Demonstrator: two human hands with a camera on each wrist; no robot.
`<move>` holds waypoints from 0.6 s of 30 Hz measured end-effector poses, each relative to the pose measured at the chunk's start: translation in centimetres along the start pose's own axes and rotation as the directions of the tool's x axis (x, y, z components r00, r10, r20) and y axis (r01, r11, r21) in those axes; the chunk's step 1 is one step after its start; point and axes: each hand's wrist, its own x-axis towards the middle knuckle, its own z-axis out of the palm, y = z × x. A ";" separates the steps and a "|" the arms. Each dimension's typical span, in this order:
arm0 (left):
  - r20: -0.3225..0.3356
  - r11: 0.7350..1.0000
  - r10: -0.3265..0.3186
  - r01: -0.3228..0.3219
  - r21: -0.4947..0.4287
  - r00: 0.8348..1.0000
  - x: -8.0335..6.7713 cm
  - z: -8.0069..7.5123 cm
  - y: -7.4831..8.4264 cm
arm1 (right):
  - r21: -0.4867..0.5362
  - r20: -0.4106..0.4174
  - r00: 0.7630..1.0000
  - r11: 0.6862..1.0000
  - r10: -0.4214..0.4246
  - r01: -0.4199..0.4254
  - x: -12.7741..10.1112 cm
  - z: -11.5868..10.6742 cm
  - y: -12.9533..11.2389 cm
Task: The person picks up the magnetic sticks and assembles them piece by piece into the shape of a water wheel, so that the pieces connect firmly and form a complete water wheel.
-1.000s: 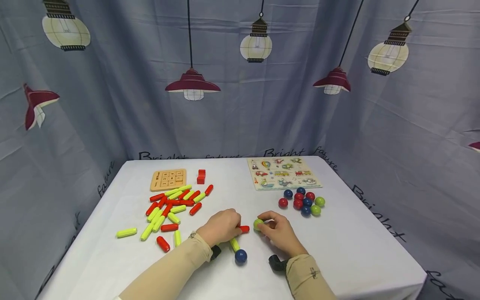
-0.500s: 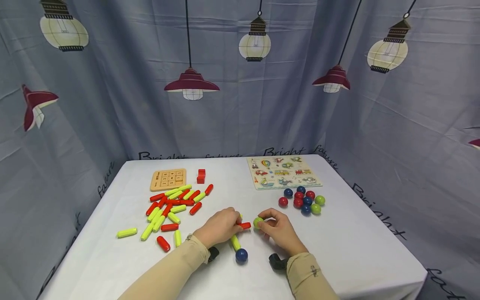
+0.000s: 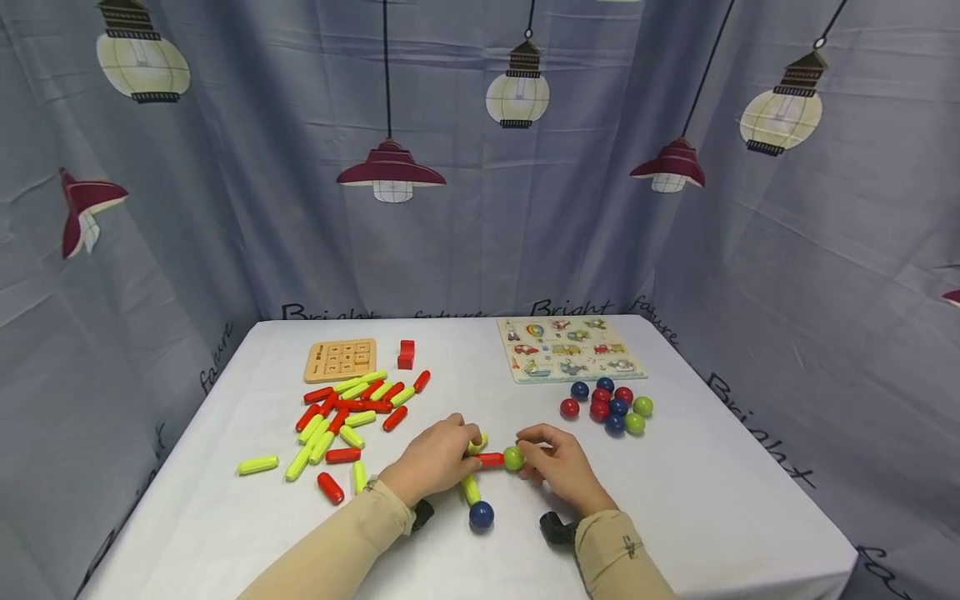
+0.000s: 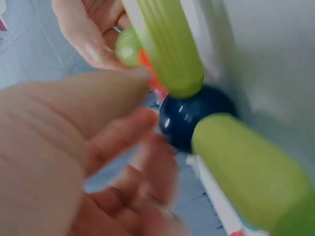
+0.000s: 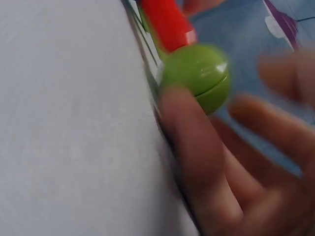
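Observation:
A small construction of sticks and balls stands between the two hands. In the left wrist view, a dark blue ball (image 4: 183,120) joins yellow-green sticks (image 4: 170,46), with a bit of red stick behind. My left hand (image 3: 433,458) is beside that joint, fingers loose and blurred, thumb overlapping the red stick (image 3: 492,460). A lime green ball (image 3: 513,458) sits on the red stick's right end. My right hand (image 3: 558,468) is at this ball, thumb against it and other fingers spread away. Another blue ball (image 3: 482,517) caps a yellow-green stick (image 3: 470,490) toward the front.
Loose red and yellow-green sticks (image 3: 351,406) lie in a heap at left. Several red, blue and green balls (image 3: 598,411) cluster at right. Toward the back are a wooden number board (image 3: 341,360), red blocks (image 3: 406,355) and a picture puzzle board (image 3: 572,350).
The green ball has come left onto the red stick's end, closing the gap between them. The right fingers have loosened from the ball, and the left hand has shifted slightly left.

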 end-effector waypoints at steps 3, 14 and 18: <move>-0.011 1.000 -0.002 0.003 0.018 1.000 -0.5 -0.3 -0.2 | -0.141 -0.277 0.960 0.990 -0.037 -0.002 0.7 -0.4 0.2; 0.079 0.996 0.080 -0.077 -0.038 0.994 -0.3 -1.2 -0.5 | -0.551 -0.352 0.929 0.828 -0.117 -0.104 4.1 -2.6 1.2; 0.126 0.997 0.081 -0.080 -0.015 0.989 0.1 -1.8 -0.3 | -0.510 -0.323 0.939 0.858 -0.117 -0.068 3.6 -2.1 1.2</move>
